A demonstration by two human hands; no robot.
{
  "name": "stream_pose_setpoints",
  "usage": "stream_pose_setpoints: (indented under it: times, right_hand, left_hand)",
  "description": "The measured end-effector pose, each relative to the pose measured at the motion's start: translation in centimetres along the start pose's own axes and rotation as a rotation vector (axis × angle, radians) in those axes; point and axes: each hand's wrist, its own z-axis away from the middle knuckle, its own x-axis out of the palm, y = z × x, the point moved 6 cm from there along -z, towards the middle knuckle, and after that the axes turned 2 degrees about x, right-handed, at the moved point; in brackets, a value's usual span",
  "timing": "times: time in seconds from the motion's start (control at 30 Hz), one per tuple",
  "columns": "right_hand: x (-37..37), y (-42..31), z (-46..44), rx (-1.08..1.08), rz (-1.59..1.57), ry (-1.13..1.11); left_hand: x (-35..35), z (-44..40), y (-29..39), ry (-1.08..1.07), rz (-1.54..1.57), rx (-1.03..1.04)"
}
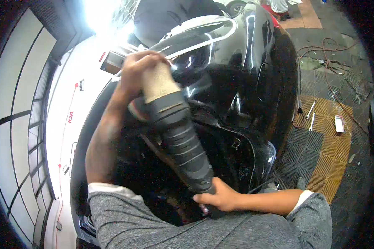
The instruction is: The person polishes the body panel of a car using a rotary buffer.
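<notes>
A long black power tool with ribbed sides and a tan wrap at its front end lies diagonally over a glossy black car body. My left hand is wrapped round the tan-covered front end, slightly blurred. My right hand grips the rear end of the tool, close to my body. Under the tool is a dark opening in the car body, with a curved edge to its right. What the front of the tool touches is hidden.
On the floor at the right are two wrenches, a white boxy item, a reddish hose and black and yellow mats. A person is at the top right. A white wall stands left.
</notes>
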Motion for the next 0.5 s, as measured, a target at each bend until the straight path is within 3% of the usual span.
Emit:
stream_pose_setpoints:
  times: [0.07,0.1,0.13,0.23,0.33,0.43,0.5]
  right_hand:
    - [2.1,-1.2,-0.5,0.039,0.021,-0.151]
    - [2.6,-1.8,-0.8,0.047,0.027,-0.151]
    - [3.2,-2.3,-1.0,0.072,0.056,-0.202]
    - [3.5,-3.1,-0.8,0.13,0.114,-0.282]
    - [2.2,-5.0,-0.4,-0.078,0.138,-0.22]
    - [-0.6,-5.1,-0.2,-0.053,0.274,-0.1]
    - [-2.4,-5.0,0.6,0.063,0.304,-0.106]
  left_hand:
    - [-3.3,3.8,0.2,0.139,0.123,-0.088]
    - [-3.8,5.8,2.6,0.213,-0.106,0.086]
    - [-5.4,7.1,2.2,0.226,-0.022,-0.043]
    - [-6.9,11.1,2.9,0.423,0.004,-0.001]
    - [-7.2,12.0,2.1,0.537,0.131,0.057]
    - [-6.5,9.5,1.0,0.454,0.186,0.095]
    - [-4.8,7.3,1.3,0.367,0.031,0.148]
